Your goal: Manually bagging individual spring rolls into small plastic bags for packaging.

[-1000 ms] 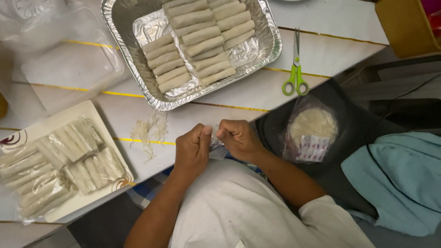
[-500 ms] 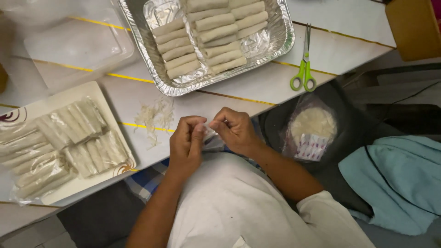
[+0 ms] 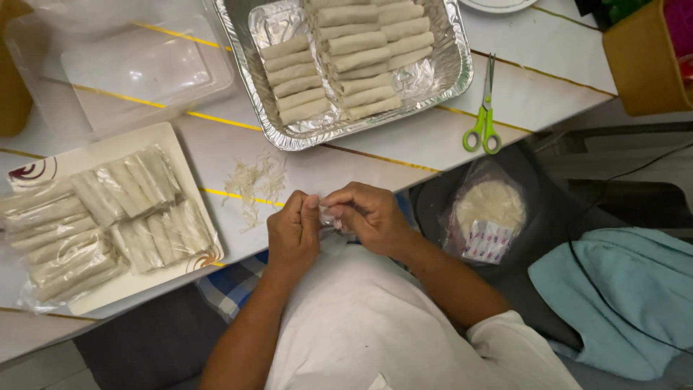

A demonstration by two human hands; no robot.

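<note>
Small clear plastic wrapper (image 3: 330, 217), crumpled and shiny, pinched between both hands just off the near table edge, above the lap. Left hand (image 3: 292, 231) grips its left end with thumb and curled fingers. Right hand (image 3: 368, 215) holds the right end, fingertips bent over it. Hands almost touching. Most of the wrapper is hidden; contents can't be made out.

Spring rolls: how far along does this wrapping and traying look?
Done: two rows of bare rolls lie in the foil tray. In hand: left hand and right hand pinch a clear wrapper. Left: plastic-wrapped rolls fill the white plate.
</note>
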